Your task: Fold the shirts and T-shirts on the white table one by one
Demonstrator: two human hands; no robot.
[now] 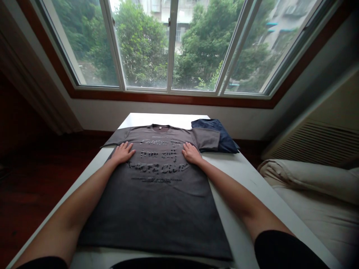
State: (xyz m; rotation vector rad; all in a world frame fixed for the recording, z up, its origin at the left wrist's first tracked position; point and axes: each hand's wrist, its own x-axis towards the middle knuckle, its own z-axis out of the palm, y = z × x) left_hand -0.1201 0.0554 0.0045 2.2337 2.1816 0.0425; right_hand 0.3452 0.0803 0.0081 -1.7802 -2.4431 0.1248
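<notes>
A dark grey T-shirt [157,213] with black lettering across its chest lies spread flat, its collar toward the window and its hem toward me. My left hand [123,152] rests on the shirt's left chest side, palm down with fingers spread. On the opposite side, below the right sleeve, my right hand [192,153] lies flat on the fabric with its fingers stretched out. Neither hand grips the cloth. The right sleeve partly covers a folded dark blue garment [227,138] at the table's right edge.
The shirt lies on a white table [238,179] that reaches toward a wide window [171,48]. A bed or couch with pale bedding [314,186] stands at the right, below a slatted panel [322,144]. A curtain [36,74] hangs at the left above the dark red floor [33,179].
</notes>
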